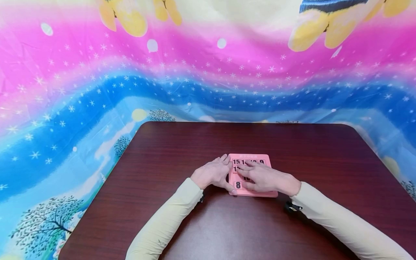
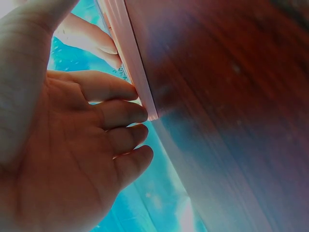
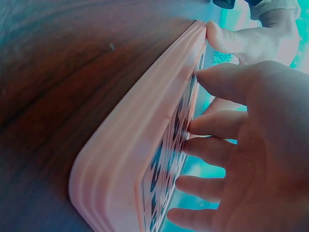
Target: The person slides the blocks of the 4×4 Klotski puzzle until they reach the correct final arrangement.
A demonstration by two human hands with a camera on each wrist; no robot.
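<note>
A pink sliding number puzzle [image 1: 256, 194] lies flat on the table, with black numbers on its square tiles. Along its left edge is my left hand [image 1: 214, 172], fingertips at the side of the frame and thumb at the near-left corner. Those fingers [image 2: 120, 113] look extended, only slightly bent, against the pink rim. My right hand [image 1: 263, 177] reaches over the board from the right, its spread fingertips touching the tiles. In the right wrist view its fingers [image 3: 212, 147] are nearly straight, thumb included. The hand hides several tiles; 15, 9 and 8 show.
The dark brown wooden table [image 1: 182, 144] has rounded far corners. Behind it hangs a patterned cloth [image 1: 208, 72] in pink and blue with snowflakes. Dark bands [image 1: 292, 207] show at the cuffs of the pale sleeves.
</note>
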